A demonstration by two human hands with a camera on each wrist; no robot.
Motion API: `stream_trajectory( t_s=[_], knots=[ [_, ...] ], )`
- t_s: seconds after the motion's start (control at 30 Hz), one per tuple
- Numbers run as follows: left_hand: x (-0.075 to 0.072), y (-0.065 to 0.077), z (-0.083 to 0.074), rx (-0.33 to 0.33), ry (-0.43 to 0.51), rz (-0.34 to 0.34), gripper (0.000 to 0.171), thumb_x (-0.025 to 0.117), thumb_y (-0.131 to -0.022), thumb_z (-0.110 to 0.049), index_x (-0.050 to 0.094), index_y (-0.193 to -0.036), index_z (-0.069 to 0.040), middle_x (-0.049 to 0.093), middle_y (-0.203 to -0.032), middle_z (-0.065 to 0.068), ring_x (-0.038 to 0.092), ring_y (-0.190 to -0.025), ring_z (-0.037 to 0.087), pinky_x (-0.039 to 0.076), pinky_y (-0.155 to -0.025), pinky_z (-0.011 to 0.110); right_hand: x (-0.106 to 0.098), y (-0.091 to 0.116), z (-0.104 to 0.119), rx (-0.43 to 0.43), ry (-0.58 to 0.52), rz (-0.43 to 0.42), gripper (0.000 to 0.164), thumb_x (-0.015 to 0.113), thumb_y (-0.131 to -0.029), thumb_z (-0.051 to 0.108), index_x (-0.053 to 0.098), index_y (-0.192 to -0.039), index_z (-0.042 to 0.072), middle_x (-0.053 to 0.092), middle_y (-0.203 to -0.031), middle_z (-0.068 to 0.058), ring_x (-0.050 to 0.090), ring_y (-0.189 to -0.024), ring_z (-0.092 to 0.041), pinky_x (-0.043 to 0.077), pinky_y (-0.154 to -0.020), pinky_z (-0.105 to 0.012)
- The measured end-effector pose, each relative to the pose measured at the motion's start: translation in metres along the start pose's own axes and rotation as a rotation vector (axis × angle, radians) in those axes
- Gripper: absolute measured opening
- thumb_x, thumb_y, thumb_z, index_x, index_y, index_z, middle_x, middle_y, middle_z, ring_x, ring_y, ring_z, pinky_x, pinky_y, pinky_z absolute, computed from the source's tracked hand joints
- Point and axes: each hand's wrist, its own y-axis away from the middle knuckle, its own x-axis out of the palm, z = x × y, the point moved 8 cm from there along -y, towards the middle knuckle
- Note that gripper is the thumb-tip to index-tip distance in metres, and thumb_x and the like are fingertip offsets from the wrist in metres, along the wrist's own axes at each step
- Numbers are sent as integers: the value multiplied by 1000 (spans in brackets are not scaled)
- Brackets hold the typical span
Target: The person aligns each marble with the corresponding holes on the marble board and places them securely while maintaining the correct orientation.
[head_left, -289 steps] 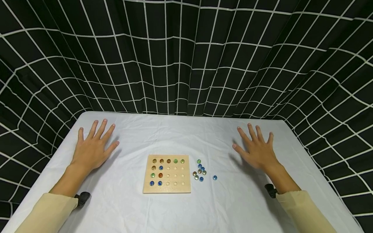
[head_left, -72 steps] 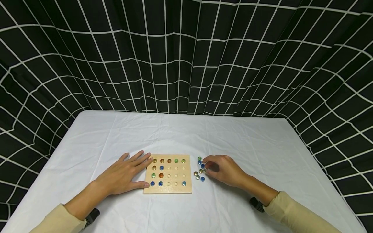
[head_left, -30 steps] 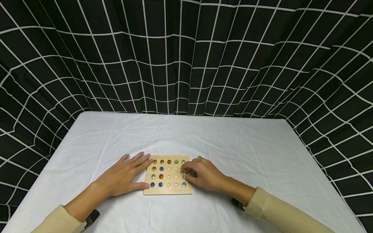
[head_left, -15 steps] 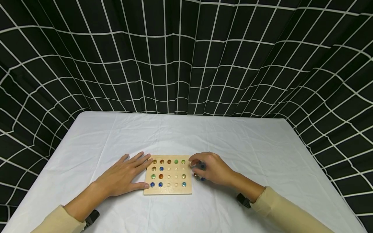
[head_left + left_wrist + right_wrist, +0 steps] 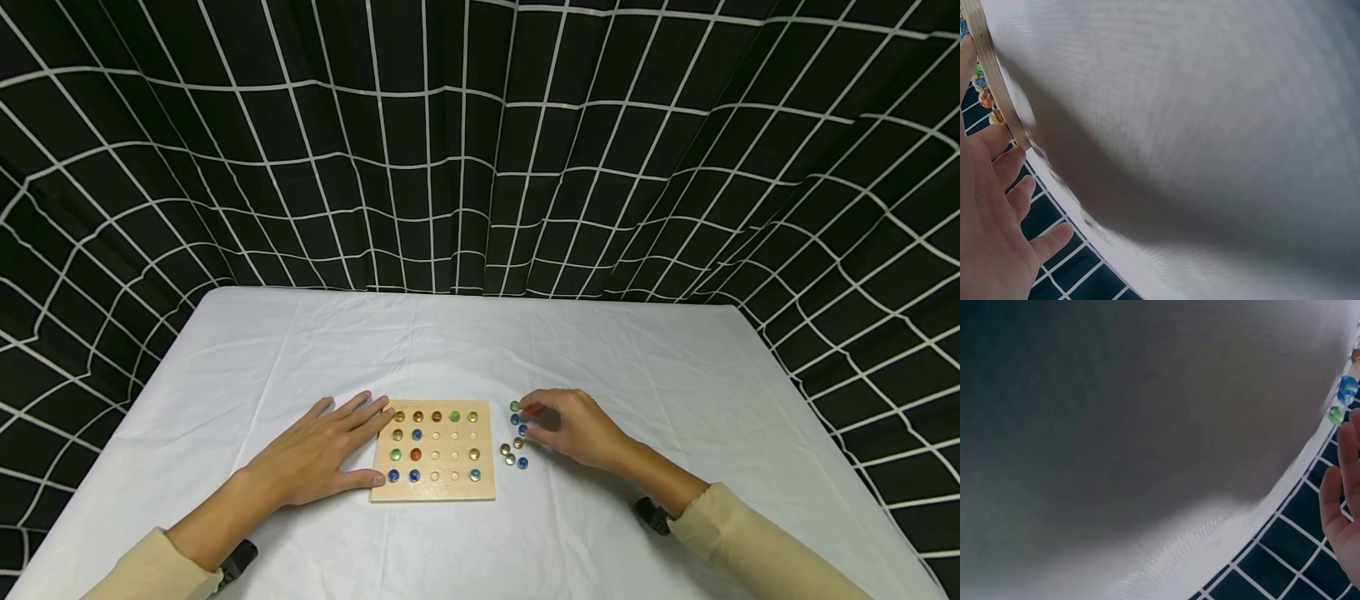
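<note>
A square-cornered wooden board (image 5: 443, 490) lies on the white cloth, its shallow hollows partly filled with coloured glass marbles. My left hand (image 5: 322, 454) rests along its left edge, fingers spread, with fingertips and thumb on the board; the left wrist view shows the fingertips at the board's side. Right of the board lies a small group of loose marbles: a green marble (image 5: 514, 406), several blue ones and several amber or clear ones. My right hand (image 5: 577, 429) reaches in from the right, thumb and index finger apart, fingertips right at a blue marble (image 5: 522, 430).
On the board, an amber marble (image 5: 474, 454) and a teal marble (image 5: 475, 475) sit in the right column; bare hollows (image 5: 436, 455) show in the middle. White cloth (image 5: 450, 350) covers the table, and a black curtain with a white grid (image 5: 420, 150) stands behind.
My right hand has moved from the board back to the loose marbles, leaving an amber marble in the right column. Earlier, my left hand came onto the board and a teal marble appeared there.
</note>
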Motion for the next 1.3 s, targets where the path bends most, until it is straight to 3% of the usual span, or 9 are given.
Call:
stream_trajectory(
  t_s=[0.43, 0.8, 1.3],
  knots=[
    [-2, -1, -1, 13, -6, -24, 84, 42, -93, -74, 38, -155, -17, 36, -159, 5, 32, -146, 29, 30, -110, 63, 6, -2, -7, 43, 35, 26, 36, 85, -78, 8, 72, -111, 10, 73, -93, 8, 68, -91, -10, 55, -86, -36],
    [-1, -1, -1, 0, 5, 10, 84, 40, -93, -74, 37, -156, -17, 34, -160, 5, 30, -147, 28, 29, -111, 63, 10, -3, 0, 17, 111, 15, 30, 82, -80, 6, 72, -108, 9, 72, -92, 6, 66, -87, -8, 55, -81, -31],
    [-1, 0, -1, 4, -3, -19, 84, 44, -92, -73, 39, -155, -18, 37, -158, 5, 32, -146, 29, 30, -110, 63, 5, -9, 14, -13, 68, -28, 28, 80, -83, 8, 71, -110, 8, 71, -95, 5, 66, -89, -8, 54, -82, -33]
  ],
)
